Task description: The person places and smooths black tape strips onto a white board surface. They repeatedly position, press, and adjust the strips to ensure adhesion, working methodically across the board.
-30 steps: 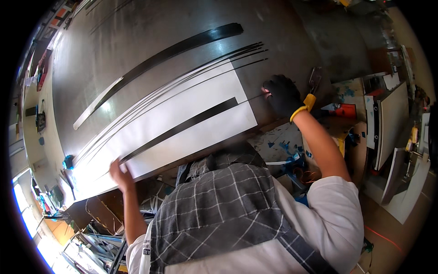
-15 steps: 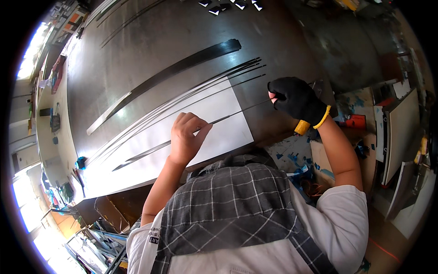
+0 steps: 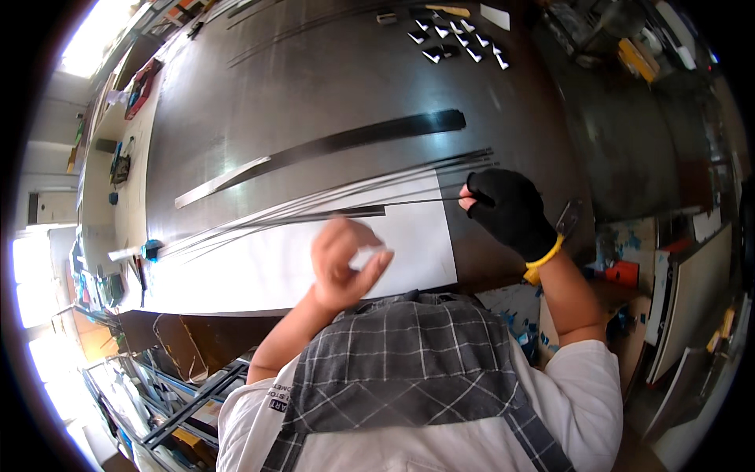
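My right hand (image 3: 511, 208) wears a black glove with a yellow cuff and bare fingertips. It pinches the right end of a thin dark strip (image 3: 421, 201), which runs left over the white sheet (image 3: 275, 279). My bare left hand (image 3: 346, 261) is above the sheet, a little blurred, its fingers curled and its thumb apart with nothing visible between them. Just beyond it lies a short, wider dark strip end (image 3: 370, 211). Several thin dark strips (image 3: 330, 189) fan out to the left across the sheet and the table.
A wider dark band (image 3: 370, 138) lies farther back on the dark table (image 3: 314, 86), with a silvery strip (image 3: 224, 181) at its left end. Small black and white pieces (image 3: 460, 39) lie at the back. A red object (image 3: 621, 274) is beyond the table's right side.
My left hand has let go of the strip and risen off it, thumb parting from the fingers. My right hand still pinches a strip. The whole view has shifted, showing more of the table's back.
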Demonstrator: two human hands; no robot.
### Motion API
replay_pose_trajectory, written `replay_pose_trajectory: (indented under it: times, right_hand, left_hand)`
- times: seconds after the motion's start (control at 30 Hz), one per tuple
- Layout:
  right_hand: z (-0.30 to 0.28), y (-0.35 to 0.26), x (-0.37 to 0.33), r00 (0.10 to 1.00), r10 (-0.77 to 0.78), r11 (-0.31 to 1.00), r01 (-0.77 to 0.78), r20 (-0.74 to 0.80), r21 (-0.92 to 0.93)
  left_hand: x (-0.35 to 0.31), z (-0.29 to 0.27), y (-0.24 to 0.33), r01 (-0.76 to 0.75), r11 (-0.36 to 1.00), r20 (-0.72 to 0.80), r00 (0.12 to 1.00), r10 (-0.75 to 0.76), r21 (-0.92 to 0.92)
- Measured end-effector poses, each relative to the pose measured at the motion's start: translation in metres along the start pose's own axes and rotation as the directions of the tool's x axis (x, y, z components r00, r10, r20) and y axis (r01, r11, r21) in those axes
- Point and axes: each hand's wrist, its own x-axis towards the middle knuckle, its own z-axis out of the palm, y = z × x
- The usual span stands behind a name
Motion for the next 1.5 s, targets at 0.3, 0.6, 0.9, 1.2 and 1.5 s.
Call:
replay_pose_trajectory:
  times: [0.3, 0.6, 0.9, 1.2, 1.5]
  right_hand:
    - [-0.004, -0.038, 0.016, 0.988, 0.057, 0.998, -0.058, -0.14, 0.001]
    - [-0.004, -0.05, 0.01, 0.971, 0.138, 0.989, -0.125, -0.197, 0.077]
    - [0.006, -0.055, 0.004, 0.965, 0.062, 0.998, -0.056, -0.254, 0.028]
    - [0.014, -0.065, 0.003, 0.949, -0.033, 0.998, 0.013, -0.314, -0.065]
    - [0.037, -0.044, 0.027, 0.971, -0.041, 0.995, 0.02, -0.236, -0.094]
  left_hand:
    - [0.012, -0.003, -0.044, 0.133, 0.08, 0.055, 0.783, -0.62, -0.988]
    - [0.041, 0.007, -0.023, 0.079, 0.287, -0.155, 0.691, -0.706, -0.955]
    - [0.037, 0.007, -0.018, 0.069, 0.257, -0.152, 0.65, -0.745, -0.964]
    - [0.028, 0.017, -0.011, 0.245, 0.31, -0.069, 0.673, -0.736, -0.918]
    - [-0.013, 0.031, -0.027, 0.586, 0.24, 0.251, 0.632, -0.734, -0.774]
